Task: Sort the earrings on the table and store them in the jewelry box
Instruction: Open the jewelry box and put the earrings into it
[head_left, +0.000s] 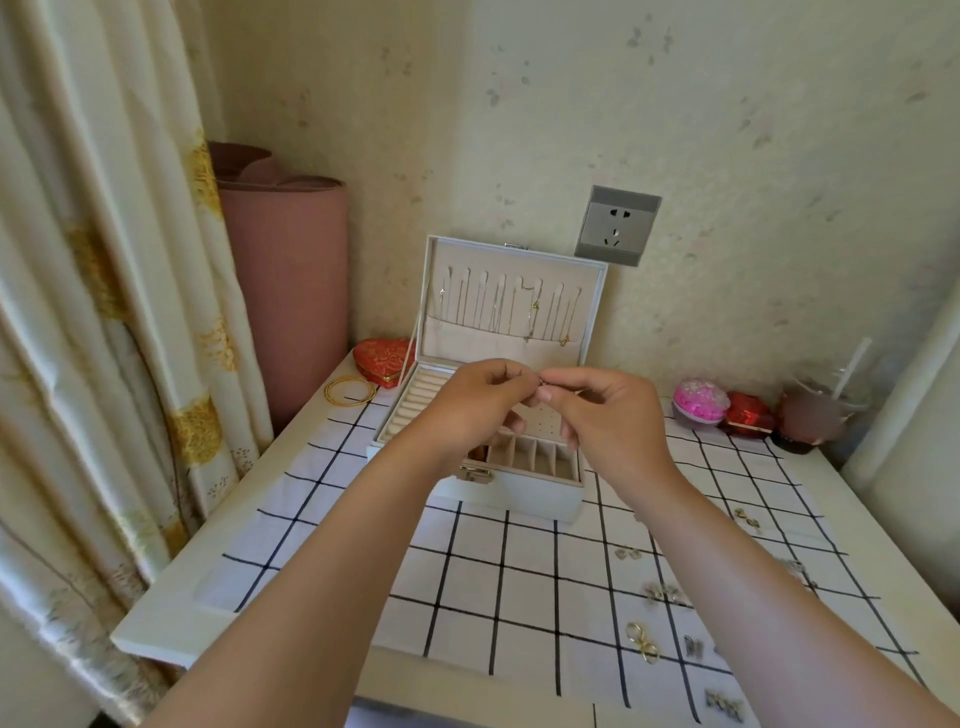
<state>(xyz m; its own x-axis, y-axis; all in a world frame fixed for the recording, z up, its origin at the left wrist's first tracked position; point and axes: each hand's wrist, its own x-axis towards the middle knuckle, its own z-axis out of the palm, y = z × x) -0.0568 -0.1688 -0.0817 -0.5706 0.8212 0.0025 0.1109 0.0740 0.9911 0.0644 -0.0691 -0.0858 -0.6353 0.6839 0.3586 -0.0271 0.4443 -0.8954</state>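
While raised over box (524, 493), L hand (480, 402) & R hand (610, 418) pinch earring (541, 383).

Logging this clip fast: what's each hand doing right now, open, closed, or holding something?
Left hand: pinching a small earring above the jewelry box.
Right hand: pinching the same earring from the other side.

Bare cloth (519, 597) at lower left and centre gives free passage. Earrings (641, 642) scatter lower right. The box (519, 493), lid (514, 296) upright, fills the middle. The left hand (483, 400) and right hand (608, 415) cover its tray, pinching an earring (540, 383). Bangles (350, 389) lie left of it, a cup (815, 415) far right.
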